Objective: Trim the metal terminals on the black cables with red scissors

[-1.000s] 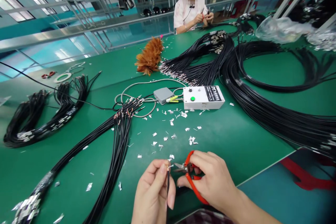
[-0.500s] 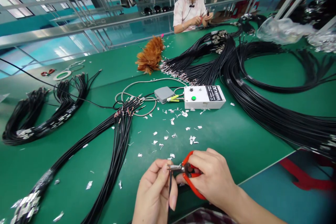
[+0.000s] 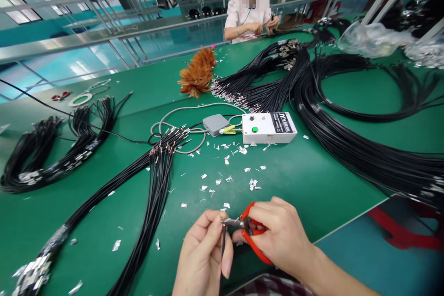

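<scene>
scissors (image 3: pixel 251 236) in the right hand (image 3: pixel 280 240) close on a black wire (image 3: pixel 222 252) tip pinched by the left hand (image 3: pixel 203 254); trimmed scraps (image 3: pixel 225 166) litter mid-frame, big wire bundles (image 3: pixel 347 143) at right look untrimmed.

On the green surface (image 3: pixel 312 180) a white box with a green button (image 3: pixel 268 128) stands beside a small grey box (image 3: pixel 215 124), with many small silver scraps (image 3: pixel 227 162) scattered in front of them. A brown feather duster (image 3: pixel 198 74) lies farther back, a roll of tape (image 3: pixel 80 99) lies at the far left, and big bundles of black cables (image 3: pixel 347 143) curve on the right. At the far end a person in a white shirt (image 3: pixel 248 11) sits and works.
</scene>
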`<state>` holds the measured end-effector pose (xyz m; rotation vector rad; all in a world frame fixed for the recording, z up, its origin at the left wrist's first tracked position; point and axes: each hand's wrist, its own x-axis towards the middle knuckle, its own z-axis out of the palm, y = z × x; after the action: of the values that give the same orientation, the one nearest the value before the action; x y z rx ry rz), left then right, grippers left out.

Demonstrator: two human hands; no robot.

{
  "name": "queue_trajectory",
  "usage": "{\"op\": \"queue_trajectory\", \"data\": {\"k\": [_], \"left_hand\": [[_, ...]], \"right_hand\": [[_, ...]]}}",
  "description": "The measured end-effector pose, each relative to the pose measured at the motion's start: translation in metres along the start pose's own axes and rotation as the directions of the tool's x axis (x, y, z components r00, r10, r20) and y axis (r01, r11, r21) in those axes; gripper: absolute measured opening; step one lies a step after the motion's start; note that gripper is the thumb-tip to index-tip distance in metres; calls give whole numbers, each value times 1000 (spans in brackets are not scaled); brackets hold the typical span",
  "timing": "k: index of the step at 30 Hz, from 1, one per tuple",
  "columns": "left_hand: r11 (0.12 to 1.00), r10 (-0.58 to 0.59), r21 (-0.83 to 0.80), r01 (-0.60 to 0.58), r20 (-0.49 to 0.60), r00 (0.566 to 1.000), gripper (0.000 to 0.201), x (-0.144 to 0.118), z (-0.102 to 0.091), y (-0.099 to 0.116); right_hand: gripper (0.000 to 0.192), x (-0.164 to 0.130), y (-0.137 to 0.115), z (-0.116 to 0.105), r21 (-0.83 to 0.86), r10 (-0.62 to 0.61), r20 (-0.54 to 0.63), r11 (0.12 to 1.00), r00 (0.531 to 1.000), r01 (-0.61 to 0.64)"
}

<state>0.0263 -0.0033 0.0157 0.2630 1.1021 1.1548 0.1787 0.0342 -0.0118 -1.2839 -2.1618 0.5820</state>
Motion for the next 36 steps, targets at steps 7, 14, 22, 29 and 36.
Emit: {"op": "queue_trajectory", "data": {"k": [7, 14, 22, 29, 36], "left_hand": [[1000, -22, -1, 22, 21, 1000, 18, 2, 0, 0], [999, -35, -10, 35, 48, 998, 18, 4, -2, -2], [999, -48, -12, 50, 77, 996, 21, 4, -3, 0], [997, -72, -15, 74, 113, 991, 19, 4, -4, 1], [996, -92, -1, 93, 134, 987, 20, 6, -4, -1]], "right_hand": [[44, -2, 2, 1, 4, -5, 11, 1000, 1000, 5], [45, 0, 1, -5, -17, 15, 60, 1000, 998, -14], [49, 5, 3, -7, 25, -26, -7, 999, 1000, 26], [51, 6, 8, -8, 37, -68, 3, 997, 998, 68], [49, 4, 12, -12, -4, -64, 58, 998, 996, 64]]}}
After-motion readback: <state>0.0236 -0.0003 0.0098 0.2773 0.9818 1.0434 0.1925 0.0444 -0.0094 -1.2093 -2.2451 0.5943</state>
